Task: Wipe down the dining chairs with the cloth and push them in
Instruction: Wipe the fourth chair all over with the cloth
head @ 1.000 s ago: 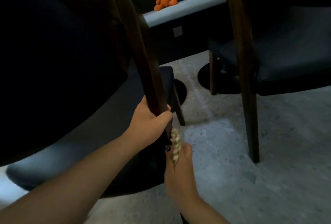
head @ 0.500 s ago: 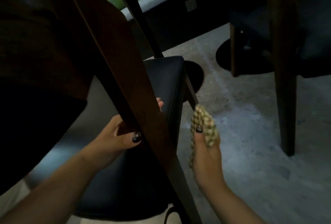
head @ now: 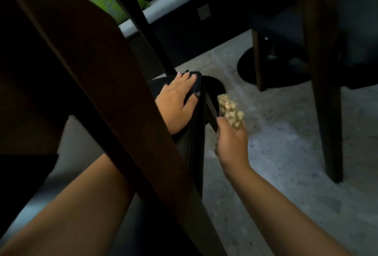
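Now, near chair tilted across the shot, dark seat edge twd floor. L hand flat on seat corner, fingers straight. R hand clutching bunched cloth beside front leg.

Our left hand lies flat with its fingers stretched forward and the thumb spread to the right, its forearm running down to the lower left, partly hidden. Our right hand is raised just beside it, back toward us, fingers curled in a grip, its forearm slanting down to the lower right.
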